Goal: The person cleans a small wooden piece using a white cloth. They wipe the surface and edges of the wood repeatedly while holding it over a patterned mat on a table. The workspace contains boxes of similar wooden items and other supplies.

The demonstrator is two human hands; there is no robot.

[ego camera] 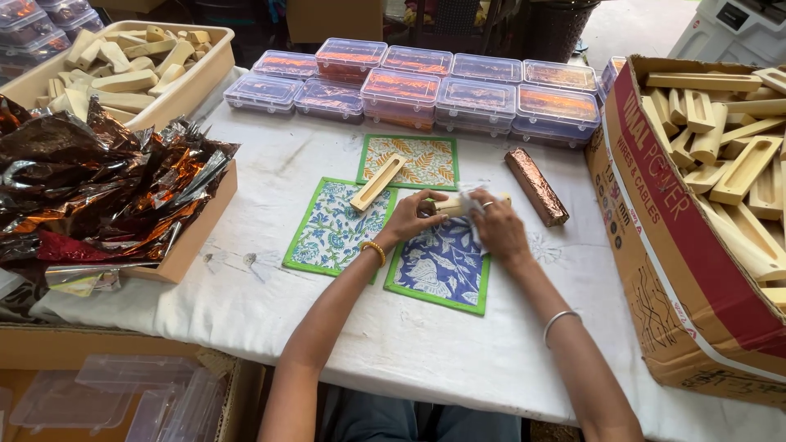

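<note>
My left hand (412, 214) grips one end of a pale wooden block (449, 205) held just above a blue patterned cloth square (442, 266). Against the same block my right hand (496, 227) presses a small white cloth (470, 199). Another wooden holder (377, 182) lies across a blue-green floral cloth square (332, 229) and a yellow leaf-print cloth square (419, 161). A copper foil-wrapped bar (536, 187) rests to the right of my hands.
Clear plastic boxes (426, 82) with orange contents line the table's far edge. A cardboard box (696, 270) of wooden holders stands right. A beige tray (123, 65) of wooden blocks and a box of crumpled foil wrappers (90, 188) sit left. Empty plastic cases (123, 397) lie lower left.
</note>
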